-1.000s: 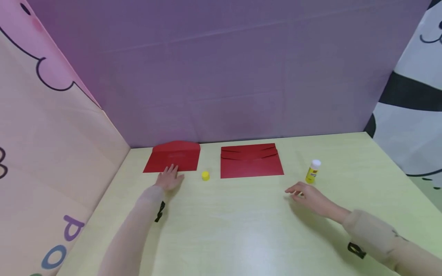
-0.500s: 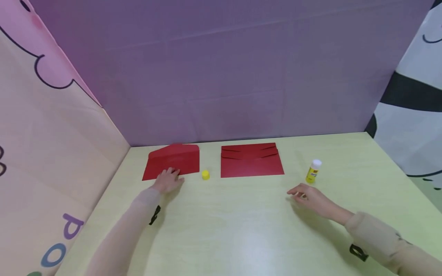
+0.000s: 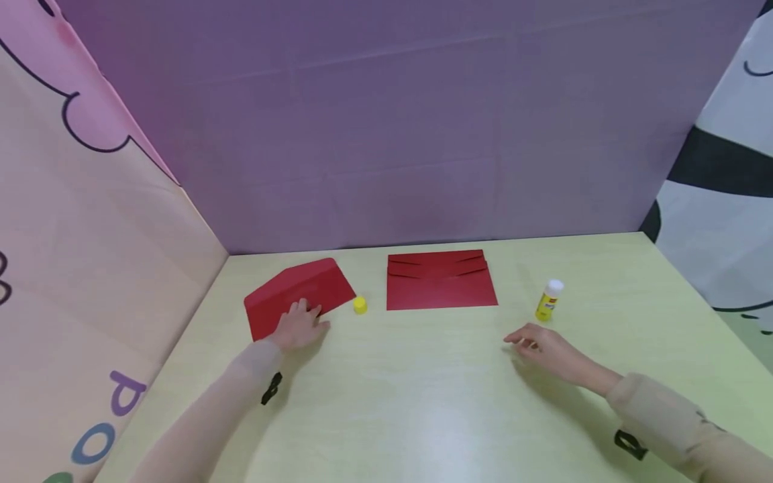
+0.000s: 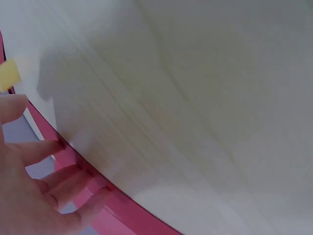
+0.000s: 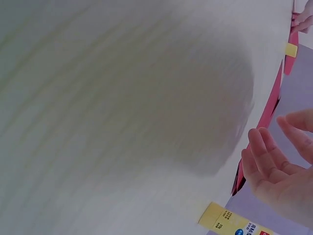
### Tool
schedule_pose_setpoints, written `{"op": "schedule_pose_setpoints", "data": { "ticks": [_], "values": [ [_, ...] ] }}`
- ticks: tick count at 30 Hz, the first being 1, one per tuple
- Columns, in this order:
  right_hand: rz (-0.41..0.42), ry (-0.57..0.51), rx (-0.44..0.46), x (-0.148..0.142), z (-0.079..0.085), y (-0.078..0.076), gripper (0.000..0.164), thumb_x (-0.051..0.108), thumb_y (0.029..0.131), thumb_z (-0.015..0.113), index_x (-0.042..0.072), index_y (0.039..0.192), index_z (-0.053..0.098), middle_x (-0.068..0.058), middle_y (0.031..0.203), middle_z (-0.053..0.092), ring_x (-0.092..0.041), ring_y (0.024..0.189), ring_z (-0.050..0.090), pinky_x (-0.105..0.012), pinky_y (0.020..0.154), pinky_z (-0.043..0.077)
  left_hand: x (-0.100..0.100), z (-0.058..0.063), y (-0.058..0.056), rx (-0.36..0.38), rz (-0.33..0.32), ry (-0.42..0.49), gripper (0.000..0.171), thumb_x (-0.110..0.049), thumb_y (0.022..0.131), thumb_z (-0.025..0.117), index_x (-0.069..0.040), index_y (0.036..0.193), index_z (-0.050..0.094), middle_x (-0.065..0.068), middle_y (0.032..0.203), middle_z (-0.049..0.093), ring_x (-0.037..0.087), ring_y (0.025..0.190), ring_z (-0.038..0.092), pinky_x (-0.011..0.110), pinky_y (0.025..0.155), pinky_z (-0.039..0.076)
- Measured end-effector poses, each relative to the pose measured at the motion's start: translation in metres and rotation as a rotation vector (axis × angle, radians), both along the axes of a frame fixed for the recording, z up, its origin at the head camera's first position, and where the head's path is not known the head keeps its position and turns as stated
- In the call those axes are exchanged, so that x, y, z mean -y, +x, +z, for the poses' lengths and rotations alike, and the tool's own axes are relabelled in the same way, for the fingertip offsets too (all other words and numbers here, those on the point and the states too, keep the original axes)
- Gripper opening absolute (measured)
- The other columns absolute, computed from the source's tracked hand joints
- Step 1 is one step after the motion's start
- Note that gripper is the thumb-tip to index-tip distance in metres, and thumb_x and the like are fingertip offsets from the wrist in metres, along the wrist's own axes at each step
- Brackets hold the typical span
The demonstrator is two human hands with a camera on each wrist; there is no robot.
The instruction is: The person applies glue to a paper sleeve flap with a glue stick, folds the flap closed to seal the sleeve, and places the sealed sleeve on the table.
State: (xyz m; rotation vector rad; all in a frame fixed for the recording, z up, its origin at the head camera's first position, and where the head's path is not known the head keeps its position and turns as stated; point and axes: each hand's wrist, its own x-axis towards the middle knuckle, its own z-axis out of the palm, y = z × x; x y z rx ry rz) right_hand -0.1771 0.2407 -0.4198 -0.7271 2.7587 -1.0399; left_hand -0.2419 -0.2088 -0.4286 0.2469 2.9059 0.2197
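Observation:
My left hand (image 3: 300, 325) rests its fingertips on the near edge of a red envelope (image 3: 298, 285), which lies turned at an angle with its flap side away from me. In the left wrist view the fingers (image 4: 73, 183) are spread and slightly bent, touching the red paper. My right hand (image 3: 540, 345) hovers over the table with loosely curled fingers and nothing in them. Just beyond it stands a yellow glue stick (image 3: 546, 305) with a white end up. A second red envelope (image 3: 441, 288) lies flat at the middle back, its flap folds showing.
A small yellow cap (image 3: 360, 305) stands on the pale table (image 3: 410, 382) between the two envelopes, close to the left one's corner. A purple cloth wall (image 3: 386, 134) rises behind the table, with printed panels at the left (image 3: 90, 235) and right (image 3: 725, 161).
The left envelope has slid toward me and turned counterclockwise under my left fingers, its right corner now by the yellow cap. My right hand has barely moved.

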Motion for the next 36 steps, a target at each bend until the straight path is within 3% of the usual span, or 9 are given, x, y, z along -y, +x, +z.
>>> {"op": "schedule_pose_setpoints", "data": {
  "ticks": [4,10,14,17,22,28,32,36],
  "values": [
    [0.007,0.003,0.004,0.0,-0.001,0.001,0.019,-0.003,0.081,0.054,-0.005,0.099,0.061,-0.011,0.091,0.059,-0.015,0.076,0.056,-0.022,0.064,0.049,-0.007,0.001,0.005,0.032,0.022,0.005,0.06,-0.035,0.086,0.052,0.002,0.131,0.039,0.023,0.122,0.036,0.034,0.107,0.036,0.052,0.087,0.037],
    [0.021,0.008,-0.022,0.0,-0.001,0.002,0.017,-0.003,0.081,0.056,-0.004,0.097,0.061,-0.011,0.09,0.06,-0.015,0.076,0.057,-0.023,0.065,0.049,-0.015,0.005,0.01,0.077,0.059,0.024,0.061,-0.036,0.085,0.054,0.001,0.131,0.04,0.019,0.116,0.039,0.031,0.104,0.038,0.049,0.082,0.042],
    [0.018,0.013,-0.019,0.0,-0.001,0.002,0.017,-0.003,0.081,0.055,-0.004,0.097,0.061,-0.012,0.091,0.06,-0.016,0.076,0.057,-0.024,0.066,0.049,-0.01,0.012,0.005,0.103,0.081,0.099,0.052,-0.033,0.082,0.059,-0.004,0.124,0.049,0.013,0.11,0.044,0.027,0.1,0.042,0.043,0.074,0.047],
    [0.014,0.016,-0.018,-0.001,0.0,0.002,0.018,-0.003,0.081,0.054,-0.004,0.097,0.061,-0.012,0.091,0.06,-0.016,0.076,0.057,-0.024,0.066,0.049,-0.002,0.018,-0.002,0.09,0.062,0.164,0.043,-0.027,0.083,0.061,-0.005,0.119,0.054,0.012,0.111,0.052,0.028,0.101,0.047,0.042,0.078,0.047],
    [0.019,0.011,-0.013,-0.002,0.001,0.002,0.018,-0.002,0.082,0.054,-0.004,0.098,0.061,-0.012,0.092,0.06,-0.015,0.077,0.057,-0.024,0.067,0.049,0.019,0.023,-0.012,0.027,0.083,0.188,0.034,-0.018,0.083,0.061,-0.002,0.113,0.057,0.014,0.109,0.058,0.03,0.101,0.052,0.044,0.085,0.044],
    [0.027,0.011,0.003,-0.003,0.001,0.003,0.018,-0.001,0.082,0.054,-0.004,0.099,0.061,-0.012,0.093,0.06,-0.015,0.077,0.057,-0.024,0.067,0.049,0.048,0.018,-0.018,-0.146,0.144,0.17,0.026,-0.009,0.083,0.059,0.003,0.106,0.059,0.019,0.102,0.059,0.032,0.093,0.054,0.044,0.081,0.045],
    [0.028,0.013,-0.001,-0.004,0.0,0.003,0.019,-0.002,0.082,0.054,-0.005,0.099,0.061,-0.013,0.093,0.06,-0.014,0.077,0.057,-0.024,0.067,0.049,0.064,0.013,-0.018,-0.291,0.191,0.168,0.029,-0.006,0.082,0.059,0.008,0.108,0.057,0.026,0.101,0.053,0.038,0.091,0.05,0.047,0.078,0.046],
    [0.027,0.017,0.005,-0.005,0.0,0.003,0.019,-0.001,0.082,0.055,-0.005,0.1,0.06,-0.013,0.093,0.061,-0.013,0.076,0.057,-0.024,0.067,0.049,0.074,0.008,-0.016,-0.337,0.23,0.153,0.039,-0.008,0.083,0.056,0.011,0.116,0.048,0.031,0.108,0.046,0.043,0.097,0.045,0.053,0.081,0.041]
  ]
}}
